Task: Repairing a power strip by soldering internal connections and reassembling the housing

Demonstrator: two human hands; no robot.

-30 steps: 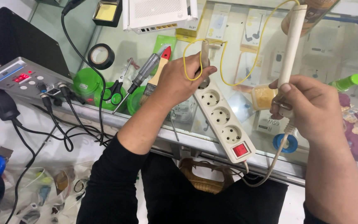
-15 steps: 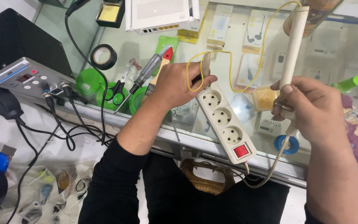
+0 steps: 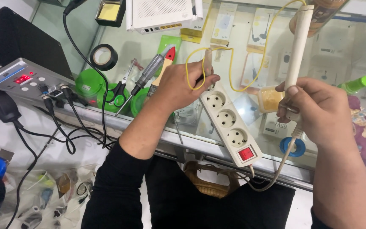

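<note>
Work looks midway: left hand [image 3: 183, 85] pinches a yellow wire [image 3: 230, 70] over the white power strip [image 3: 227, 121] at centre frame, right hand [image 3: 314, 108] grips a white soldering iron [image 3: 296, 46], tip unseen.

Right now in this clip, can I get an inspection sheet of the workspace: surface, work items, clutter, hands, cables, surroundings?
Surface: glass counter top over a display case of packaged goods.
Work items: white power strip with three free sockets and a red switch; white soldering iron; thin yellow wire.
Clutter: screwdriver, black tape roll, scissors, green lids, blue tape roll.
Hands: left hand pinches a small plug at the strip's far end; right hand grips the soldering iron.
Cables: black leads hang from a grey station.
Surroundings: white router; bags of parts below.
</note>
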